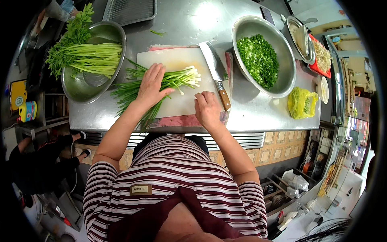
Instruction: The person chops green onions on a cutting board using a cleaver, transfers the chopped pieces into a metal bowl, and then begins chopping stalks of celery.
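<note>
A bunch of green onions (178,78) lies across a white cutting board (172,108), white ends to the right. My left hand (153,83) rests on the bunch with the thumb spread from the fingers. Over the board's lower right part is my right hand (208,109), fingers curled; whether it pinches anything small cannot be told. A kitchen knife with a wooden handle (224,99) lies to its right on the board. The large metal bowl (252,25) at right holds chopped green onions (258,60). At left, leafy celery stalks (96,57) lie across another metal bowl (87,96).
A reddish cloth (178,121) lies under the board. A metal tray (130,12) stands at the back left of the steel table. At right are a yellow plastic bag (302,104) and a red basket of sprouts (322,57). Another person's legs (69,142) show at far left.
</note>
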The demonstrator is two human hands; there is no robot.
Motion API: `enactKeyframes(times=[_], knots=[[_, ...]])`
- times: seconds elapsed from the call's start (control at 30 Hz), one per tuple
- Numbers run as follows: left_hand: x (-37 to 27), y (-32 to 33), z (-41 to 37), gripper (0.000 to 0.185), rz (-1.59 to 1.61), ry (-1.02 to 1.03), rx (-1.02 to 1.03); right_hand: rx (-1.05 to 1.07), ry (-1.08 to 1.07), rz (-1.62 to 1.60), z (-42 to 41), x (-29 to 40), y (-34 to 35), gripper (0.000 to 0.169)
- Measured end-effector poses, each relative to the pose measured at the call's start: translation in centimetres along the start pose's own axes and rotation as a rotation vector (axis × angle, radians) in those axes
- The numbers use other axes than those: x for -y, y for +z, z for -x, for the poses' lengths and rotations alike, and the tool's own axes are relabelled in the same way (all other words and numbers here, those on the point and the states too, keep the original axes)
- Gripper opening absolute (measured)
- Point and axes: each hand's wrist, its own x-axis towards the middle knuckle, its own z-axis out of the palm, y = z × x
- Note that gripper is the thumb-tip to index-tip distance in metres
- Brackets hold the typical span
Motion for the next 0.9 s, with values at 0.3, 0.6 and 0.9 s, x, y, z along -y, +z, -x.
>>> enactKeyframes(times=[0.3,0.6,0.9], knots=[[-0.7,1.9,-0.6,0.095,-0.185,0.057,0.202,0.045,0.02,0.23,-1.3,-0.4,6.9,0.006],[1.8,1.2,-2.2,0.086,-0.239,0.178,0.327,-0.012,-0.06,0.233,-4.5,-2.0,4.8,0.01],[-5.0,1.5,-4.2,0.104,-0.287,0.115,0.157,-0.042,0.023,0.102,-4.4,-2.6,5.0,0.009]])
